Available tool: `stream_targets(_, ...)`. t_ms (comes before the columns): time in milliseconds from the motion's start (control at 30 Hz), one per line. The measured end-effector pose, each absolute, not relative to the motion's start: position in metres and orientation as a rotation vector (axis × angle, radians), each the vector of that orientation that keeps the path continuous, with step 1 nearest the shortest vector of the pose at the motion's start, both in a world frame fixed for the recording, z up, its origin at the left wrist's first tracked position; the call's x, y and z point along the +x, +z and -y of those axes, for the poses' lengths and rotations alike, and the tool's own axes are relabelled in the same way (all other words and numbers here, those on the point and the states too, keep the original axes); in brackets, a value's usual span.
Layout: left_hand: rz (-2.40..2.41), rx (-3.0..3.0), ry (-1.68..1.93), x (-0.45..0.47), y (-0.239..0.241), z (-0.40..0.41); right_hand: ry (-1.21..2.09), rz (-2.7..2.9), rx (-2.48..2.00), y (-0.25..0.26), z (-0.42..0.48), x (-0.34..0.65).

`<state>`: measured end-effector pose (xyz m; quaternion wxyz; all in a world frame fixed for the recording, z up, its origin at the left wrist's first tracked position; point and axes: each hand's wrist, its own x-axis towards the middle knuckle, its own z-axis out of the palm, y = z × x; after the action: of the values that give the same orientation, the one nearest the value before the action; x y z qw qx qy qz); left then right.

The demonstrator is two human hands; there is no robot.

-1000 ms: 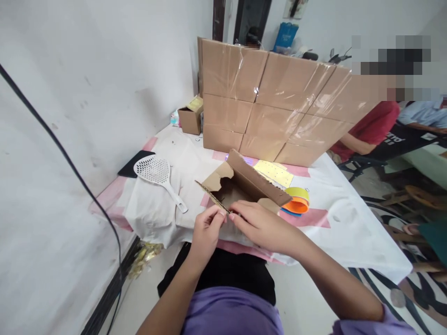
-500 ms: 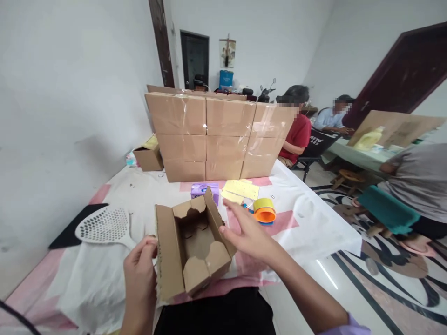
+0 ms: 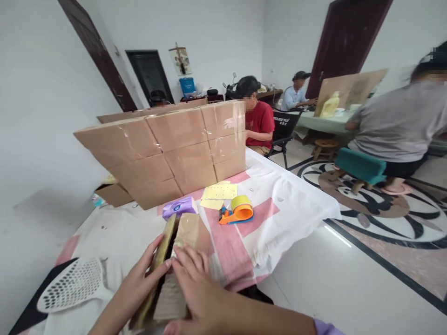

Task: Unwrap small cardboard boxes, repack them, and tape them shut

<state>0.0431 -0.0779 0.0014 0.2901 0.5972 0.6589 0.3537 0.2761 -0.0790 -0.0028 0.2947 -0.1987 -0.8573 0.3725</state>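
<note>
1. Cardboard box (image 3: 172, 295): it sits between the person's two hands at the near side of the cloth-covered table (image 3: 296, 200), its two long flaps folded inward with a dark gap between them. Whether its base rests on the cloth is hidden.
2. Left hand (image 3: 139, 277): it lies along the left flap, thumb across the gap and fingers at the outer edge; I cannot tell whether they pinch the cardboard.
3. Right hand (image 3: 200, 286): its fingers are spread over the right flap, touching it, with the thumb held apart from them.
4. Purple tissue pack (image 3: 179, 208): just beyond the box's far end.
5. Orange tape dispenser (image 3: 240, 215): right of the tissue pack, near yellow dotted sheets (image 3: 221, 191).
6. White perforated skimmer (image 3: 71, 284): left of the left hand, partly over a black flat object (image 3: 30, 304).
7. Taped cardboard box stack (image 3: 178, 153): upright along the far side.
</note>
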Motion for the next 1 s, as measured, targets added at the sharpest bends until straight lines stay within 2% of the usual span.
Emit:
stream_targets(200,-1.616,2.263,0.505,0.02,0.025,0.041,1.01,2.129,-0.493,-0.048,0.099,0.262)
stream_targets(367,-1.726,2.544,0.307,0.024,0.029,0.033,0.931,2.045,-0.355,-0.054,0.101,0.271)
stream_targets(500,-1.722,2.607,0.314,0.033,0.025,0.042,0.706,1.803,-0.491,-0.042,0.081,0.308)
stream_targets(600,-1.928,2.543,0.361,0.034,0.026,0.049,0.57,1.641,-0.719,-0.04,0.048,0.343)
stream_targets(700,-2.111,2.463,0.466,0.034,0.03,0.05,0.591,1.577,-0.927,-0.049,0.013,0.366)
stream_targets(800,-2.056,2.489,0.535,0.037,0.035,0.045,0.641,1.583,-1.103,-0.065,-0.013,0.371)
stream_targets(1000,-1.911,2.5,0.298,0.042,0.027,0.045,0.696,1.482,-1.279,-0.088,-0.062,0.355)
